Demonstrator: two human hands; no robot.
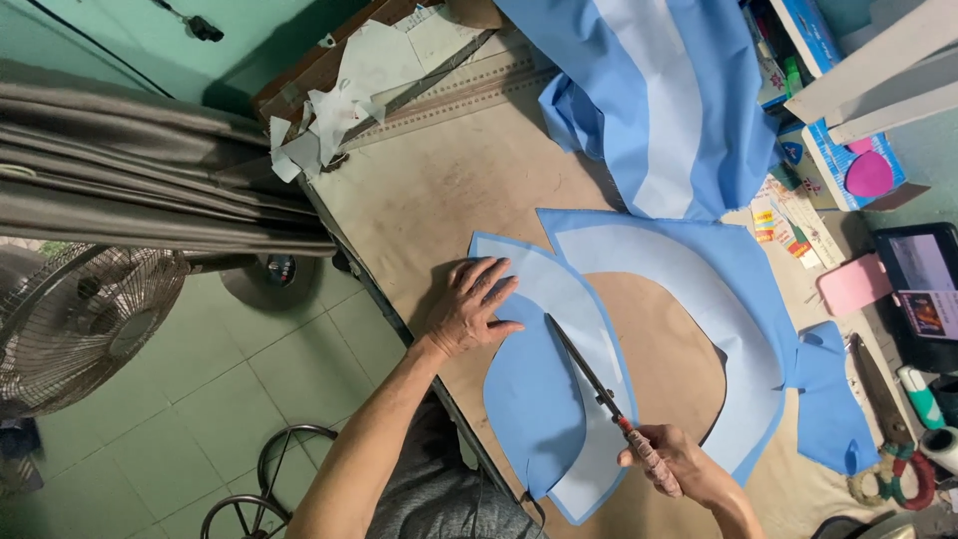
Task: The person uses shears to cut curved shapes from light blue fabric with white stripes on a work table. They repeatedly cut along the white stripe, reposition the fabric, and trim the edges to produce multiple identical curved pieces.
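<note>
Blue fabric piece (pixel 534 389) is lying near the desk's (pixel 429 190) front edge. My left hand (pixel 469 307) is pressing it, fingers spread; my right hand (pixel 671 461) is gripping scissors (pixel 589 371), fingers curled. Beyond the edge: green tiled floor (pixel 200 399), fan (pixel 75 324).

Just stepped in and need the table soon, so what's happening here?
A person is working on blue fabric at a worktable. Their left hand lies flat on a curved blue piece with a white lining, pinning it down. Their right hand grips a pair of scissors, blades lying along the boundary between white and blue. A second, larger curved piece lies just beyond, more blue cloth is heaped at the far end, and a second pair of shears rests off to the right.
</note>
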